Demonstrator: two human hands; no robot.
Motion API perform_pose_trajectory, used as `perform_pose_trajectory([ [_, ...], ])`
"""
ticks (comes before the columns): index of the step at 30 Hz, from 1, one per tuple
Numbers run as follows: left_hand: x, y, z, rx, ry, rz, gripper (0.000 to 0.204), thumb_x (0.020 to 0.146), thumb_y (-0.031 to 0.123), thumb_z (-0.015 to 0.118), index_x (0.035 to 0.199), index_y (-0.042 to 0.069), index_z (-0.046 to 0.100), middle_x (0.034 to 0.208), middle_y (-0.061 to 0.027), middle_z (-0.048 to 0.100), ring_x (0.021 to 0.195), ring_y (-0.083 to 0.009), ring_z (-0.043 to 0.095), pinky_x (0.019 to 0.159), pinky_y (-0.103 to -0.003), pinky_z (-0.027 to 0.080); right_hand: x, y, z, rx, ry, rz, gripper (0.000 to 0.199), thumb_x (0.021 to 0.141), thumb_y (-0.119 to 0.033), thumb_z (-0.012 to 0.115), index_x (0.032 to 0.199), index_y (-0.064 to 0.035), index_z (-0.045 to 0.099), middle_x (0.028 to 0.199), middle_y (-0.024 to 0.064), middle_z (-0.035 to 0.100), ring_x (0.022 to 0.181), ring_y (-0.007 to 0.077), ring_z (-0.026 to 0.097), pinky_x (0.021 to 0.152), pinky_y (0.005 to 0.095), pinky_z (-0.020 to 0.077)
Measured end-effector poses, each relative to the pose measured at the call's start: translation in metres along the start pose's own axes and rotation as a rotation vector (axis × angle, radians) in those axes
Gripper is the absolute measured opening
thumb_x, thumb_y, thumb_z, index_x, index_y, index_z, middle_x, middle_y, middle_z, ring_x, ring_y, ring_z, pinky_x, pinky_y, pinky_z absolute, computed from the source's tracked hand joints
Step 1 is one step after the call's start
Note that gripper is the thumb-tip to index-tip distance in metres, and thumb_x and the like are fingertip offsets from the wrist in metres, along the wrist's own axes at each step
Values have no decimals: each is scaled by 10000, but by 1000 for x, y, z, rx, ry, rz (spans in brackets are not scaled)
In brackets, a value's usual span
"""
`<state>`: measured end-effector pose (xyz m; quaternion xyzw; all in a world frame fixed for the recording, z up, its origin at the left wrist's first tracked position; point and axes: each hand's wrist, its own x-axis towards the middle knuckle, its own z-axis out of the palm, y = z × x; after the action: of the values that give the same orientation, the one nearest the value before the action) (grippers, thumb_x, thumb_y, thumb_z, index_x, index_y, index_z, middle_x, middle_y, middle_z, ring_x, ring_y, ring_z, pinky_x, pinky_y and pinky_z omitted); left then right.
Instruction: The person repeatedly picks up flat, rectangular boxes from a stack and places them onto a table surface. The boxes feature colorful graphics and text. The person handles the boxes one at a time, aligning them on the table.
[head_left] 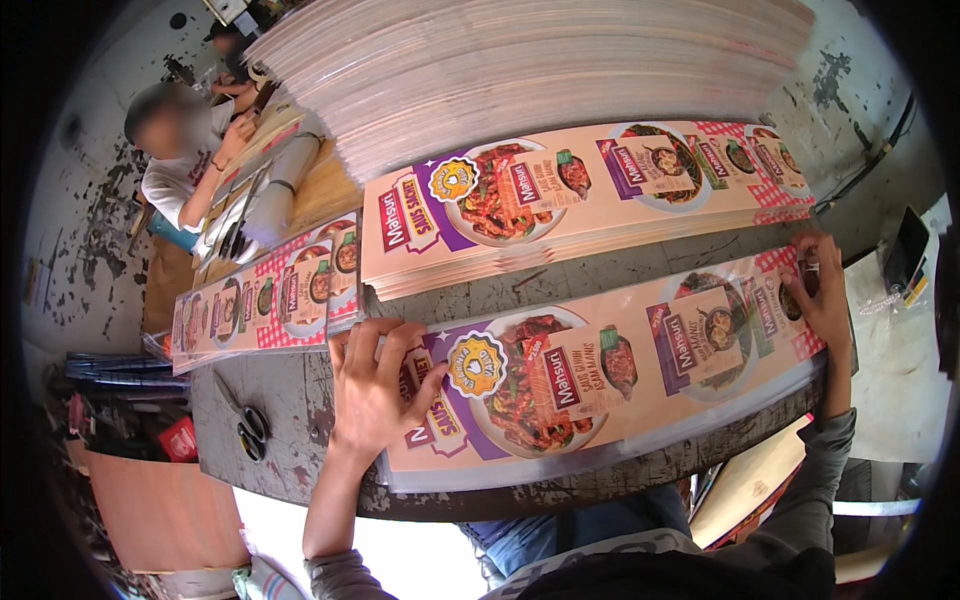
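Note:
A long printed food-poster strip (640, 375) in a clear plastic sleeve lies across the table in front of me, tilted up to the right. My left hand (382, 385) holds its left end, fingers bent over the far corner and thumb on the printed face. At the other end, my right hand (822, 295) grips the right edge, with its fingertips around the far corner. Clear plastic sticks out along the near edge. Just beyond lies a thick stack of matching strips (580, 200), its layers slightly fanned at the front.
A second stack of sleeved strips (270, 295) lies at the left. Black-handled scissors (252, 432) rest on the worn grey table (290, 395). A tall pile of plastic-covered sheets (540, 70) stands behind. Far left, a person (185, 165) sits at a wooden table; another is partly visible farther back.

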<state>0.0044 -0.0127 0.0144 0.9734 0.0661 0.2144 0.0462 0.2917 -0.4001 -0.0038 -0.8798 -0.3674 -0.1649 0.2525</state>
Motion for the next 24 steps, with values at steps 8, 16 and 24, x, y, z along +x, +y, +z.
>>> perform_pose_trajectory([
  [8,0,-10,7,-83,-6,-70,327,696,186,725,891,28,515,850,-92,519,750,-257,513,710,-376,339,2,-2,-1,-23,-8,-19,309,770,-153,644,995,-14,485,948,127,511,862,293,461,781,360,363],
  [16,-1,-10,8,-155,14,-82,300,730,173,714,848,25,482,823,-77,508,712,-247,489,699,-373,331,2,-2,-1,-27,3,-40,273,776,-132,629,975,-17,483,924,127,508,837,296,463,776,362,360],
  [24,-1,-10,10,-167,31,-89,301,731,175,722,843,32,483,805,-63,516,710,-241,491,694,-372,333,4,0,-1,-9,8,-65,261,776,-114,617,972,-15,477,916,136,511,846,314,471,777,362,355],
])
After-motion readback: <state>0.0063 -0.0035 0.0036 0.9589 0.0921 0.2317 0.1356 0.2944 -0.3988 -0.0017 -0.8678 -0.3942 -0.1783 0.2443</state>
